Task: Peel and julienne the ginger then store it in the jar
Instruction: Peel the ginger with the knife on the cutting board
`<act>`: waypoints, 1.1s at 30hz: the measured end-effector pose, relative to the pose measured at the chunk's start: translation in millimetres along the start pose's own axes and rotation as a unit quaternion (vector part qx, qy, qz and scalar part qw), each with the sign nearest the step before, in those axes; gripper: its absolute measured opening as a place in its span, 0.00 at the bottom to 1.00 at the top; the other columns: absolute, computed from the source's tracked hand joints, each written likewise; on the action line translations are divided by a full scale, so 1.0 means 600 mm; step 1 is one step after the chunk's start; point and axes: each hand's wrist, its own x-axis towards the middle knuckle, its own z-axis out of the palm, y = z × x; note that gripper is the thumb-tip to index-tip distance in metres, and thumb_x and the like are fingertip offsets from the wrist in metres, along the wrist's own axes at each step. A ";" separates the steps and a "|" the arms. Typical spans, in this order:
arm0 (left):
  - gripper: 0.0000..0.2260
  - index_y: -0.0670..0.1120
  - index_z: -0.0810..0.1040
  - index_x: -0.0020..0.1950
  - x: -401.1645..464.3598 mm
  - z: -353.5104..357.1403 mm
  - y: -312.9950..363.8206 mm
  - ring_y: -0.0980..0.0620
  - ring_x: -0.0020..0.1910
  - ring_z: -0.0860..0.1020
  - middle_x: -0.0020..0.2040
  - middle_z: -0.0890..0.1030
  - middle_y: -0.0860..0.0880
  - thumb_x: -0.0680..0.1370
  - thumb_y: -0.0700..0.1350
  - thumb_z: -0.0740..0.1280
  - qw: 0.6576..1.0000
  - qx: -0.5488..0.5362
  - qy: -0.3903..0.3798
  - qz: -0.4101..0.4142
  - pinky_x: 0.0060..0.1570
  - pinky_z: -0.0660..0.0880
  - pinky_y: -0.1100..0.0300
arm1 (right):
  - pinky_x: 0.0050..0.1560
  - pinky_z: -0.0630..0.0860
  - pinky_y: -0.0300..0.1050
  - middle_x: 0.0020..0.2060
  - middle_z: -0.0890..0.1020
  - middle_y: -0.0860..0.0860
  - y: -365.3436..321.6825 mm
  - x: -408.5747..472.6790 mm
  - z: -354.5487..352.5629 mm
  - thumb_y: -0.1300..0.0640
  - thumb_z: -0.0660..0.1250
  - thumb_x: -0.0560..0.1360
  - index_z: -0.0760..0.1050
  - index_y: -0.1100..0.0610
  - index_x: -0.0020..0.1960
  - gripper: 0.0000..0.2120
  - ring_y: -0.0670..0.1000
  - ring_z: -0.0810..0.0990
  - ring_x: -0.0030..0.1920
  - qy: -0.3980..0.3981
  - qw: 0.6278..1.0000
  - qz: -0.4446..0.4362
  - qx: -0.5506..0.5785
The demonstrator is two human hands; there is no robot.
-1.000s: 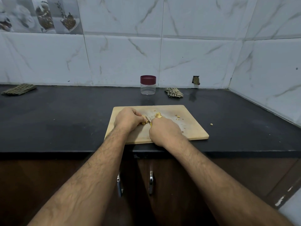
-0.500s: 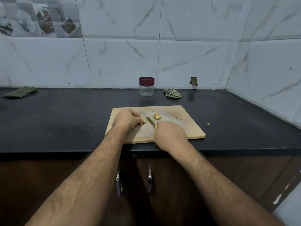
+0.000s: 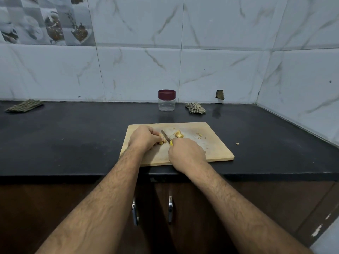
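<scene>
1. Here, in the head view, the cutting board point(image 3: 211, 151) is seen at the centre of the frame on the dark counter point(image 3: 64, 140), and both hands are placed over its left half.
2. The left hand point(image 3: 145, 137) is curled over a small piece of ginger point(image 3: 162, 142), which is pinned to the board under the fingertips; only a sliver of the piece shows.
3. The right hand point(image 3: 186, 154) is closed round the yellow handle of the knife point(image 3: 166, 137), and the blade is angled up and to the left, just beside the held piece.
4. A second ginger chunk point(image 3: 178, 134) is left lying to the right of the blade, and a few scraps point(image 3: 199, 135) are scattered further right on the board; one bit point(image 3: 237, 143) lies off the board on the counter.
5. The jar point(image 3: 166, 100) is set well apart, above the board near the wall, and its maroon lid is on.
6. Two folded cloths are seen against the wall, one cloth point(image 3: 23, 105) at the far left and another cloth point(image 3: 195, 108) just right of the jar.
7. The step in hand is judged to be the slicing of the ginger into thin strips; whether it is fully peeled cannot be told.
8. For the next move, the blade would need to be brought down close to the fingertips in thin, even cuts, with the fingertips tucked back. The jar must be opened before anything is stored.
</scene>
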 end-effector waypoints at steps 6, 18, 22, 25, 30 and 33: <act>0.05 0.52 0.85 0.39 0.006 -0.001 -0.004 0.54 0.33 0.78 0.36 0.85 0.54 0.68 0.49 0.79 1.000 -0.010 -0.003 -0.002 0.51 0.82 0.50 | 0.42 0.67 0.47 0.48 0.78 0.52 0.006 -0.001 0.003 0.56 0.55 0.81 0.75 0.55 0.58 0.12 0.53 0.71 0.44 0.010 1.000 -0.005 0.003; 0.05 0.51 0.85 0.40 0.007 -0.001 -0.004 0.54 0.33 0.78 0.36 0.85 0.53 0.69 0.49 0.79 1.000 -0.011 -0.007 0.001 0.49 0.82 0.51 | 0.42 0.66 0.47 0.51 0.80 0.53 0.001 -0.001 0.005 0.57 0.54 0.81 0.75 0.55 0.59 0.12 0.53 0.71 0.44 0.017 1.000 0.000 0.001; 0.05 0.51 0.85 0.40 0.007 -0.001 -0.003 0.53 0.33 0.78 0.36 0.85 0.52 0.69 0.48 0.79 1.000 -0.010 -0.009 0.001 0.50 0.82 0.50 | 0.43 0.66 0.46 0.54 0.79 0.52 -0.005 0.001 0.002 0.58 0.56 0.81 0.74 0.54 0.61 0.12 0.52 0.71 0.46 0.002 1.000 0.001 -0.008; 0.05 0.50 0.84 0.40 0.007 0.000 -0.003 0.52 0.33 0.78 0.36 0.85 0.51 0.69 0.47 0.79 1.000 -0.017 -0.008 -0.003 0.49 0.81 0.51 | 0.45 0.67 0.46 0.55 0.79 0.53 -0.008 0.004 0.002 0.58 0.56 0.81 0.74 0.55 0.62 0.12 0.55 0.77 0.54 -0.002 1.000 -0.003 -0.015; 0.05 0.50 0.84 0.40 0.009 0.000 -0.003 0.53 0.31 0.77 0.36 0.85 0.51 0.69 0.47 0.79 1.000 -0.020 -0.013 -0.003 0.46 0.81 0.53 | 0.45 0.67 0.46 0.56 0.79 0.53 -0.012 0.013 -0.001 0.60 0.56 0.81 0.75 0.55 0.61 0.12 0.55 0.77 0.57 -0.017 1.000 -0.005 -0.024; 0.04 0.50 0.84 0.37 0.009 0.001 -0.005 0.52 0.33 0.78 0.35 0.85 0.52 0.69 0.45 0.79 1.000 -0.021 -0.013 0.005 0.48 0.81 0.51 | 0.44 0.67 0.46 0.56 0.79 0.53 -0.015 0.021 -0.003 0.61 0.56 0.80 0.75 0.56 0.60 0.13 0.55 0.77 0.55 -0.028 0.999 -0.006 -0.023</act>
